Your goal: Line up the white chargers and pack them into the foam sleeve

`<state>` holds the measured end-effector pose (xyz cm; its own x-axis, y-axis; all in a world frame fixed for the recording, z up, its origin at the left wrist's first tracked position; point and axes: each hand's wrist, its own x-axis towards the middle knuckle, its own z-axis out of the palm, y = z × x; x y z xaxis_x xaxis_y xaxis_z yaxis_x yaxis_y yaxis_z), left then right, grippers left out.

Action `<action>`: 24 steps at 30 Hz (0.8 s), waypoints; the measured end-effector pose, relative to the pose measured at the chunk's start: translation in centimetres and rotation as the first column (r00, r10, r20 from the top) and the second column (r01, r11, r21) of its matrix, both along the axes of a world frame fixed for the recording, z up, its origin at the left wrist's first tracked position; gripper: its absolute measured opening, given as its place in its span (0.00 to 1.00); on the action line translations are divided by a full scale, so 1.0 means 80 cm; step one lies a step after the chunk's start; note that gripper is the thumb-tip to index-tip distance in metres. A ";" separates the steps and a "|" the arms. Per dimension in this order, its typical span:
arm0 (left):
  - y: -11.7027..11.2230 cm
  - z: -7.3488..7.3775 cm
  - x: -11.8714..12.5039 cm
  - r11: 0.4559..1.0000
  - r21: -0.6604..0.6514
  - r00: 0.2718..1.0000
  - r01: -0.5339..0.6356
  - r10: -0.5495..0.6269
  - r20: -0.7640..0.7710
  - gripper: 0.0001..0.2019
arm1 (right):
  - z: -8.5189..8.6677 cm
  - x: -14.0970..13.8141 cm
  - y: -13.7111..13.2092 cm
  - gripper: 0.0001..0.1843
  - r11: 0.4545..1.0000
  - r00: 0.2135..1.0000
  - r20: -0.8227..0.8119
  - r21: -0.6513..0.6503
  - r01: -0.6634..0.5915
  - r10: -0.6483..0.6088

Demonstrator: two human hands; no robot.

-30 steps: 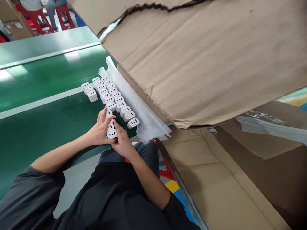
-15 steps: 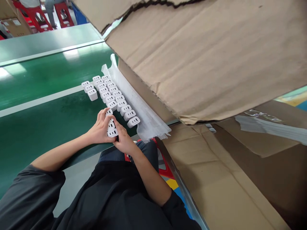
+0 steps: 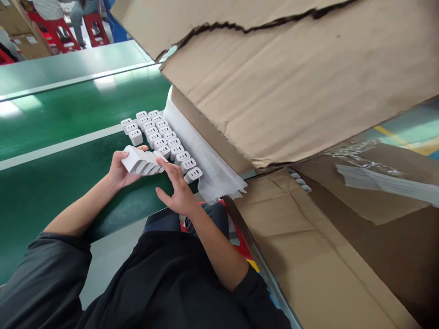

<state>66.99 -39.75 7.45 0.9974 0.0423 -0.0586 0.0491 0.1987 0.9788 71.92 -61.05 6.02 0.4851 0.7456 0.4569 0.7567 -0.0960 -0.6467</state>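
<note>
Over the table point(image 3: 68, 187), the left hand point(image 3: 118, 172) clasps a row of chargers point(image 3: 144, 163); the right hand point(image 3: 180, 194), loosely open, touches its end; probably light, stiff and slick, they want squeezing endwise.

So the table point(image 3: 51, 192) is shiny green with a pale strip point(image 3: 61, 148) running across it, off past the left hand point(image 3: 120, 174). Just beyond that hand there's a short row of three white chargers point(image 3: 136, 137) standing slots up. Two longer rows of the same chargers point(image 3: 176, 151) stand ahead of the right hand point(image 3: 179, 194), and a crinkly white sheet point(image 3: 209, 167) lies alongside, right of them.
</note>
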 end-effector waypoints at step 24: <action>-0.041 -0.004 -0.021 0.871 -0.452 0.910 0.193 -0.331 -0.251 0.46 | 0.086 0.037 -0.005 0.27 0.869 0.637 0.626 -0.470 -0.153 0.450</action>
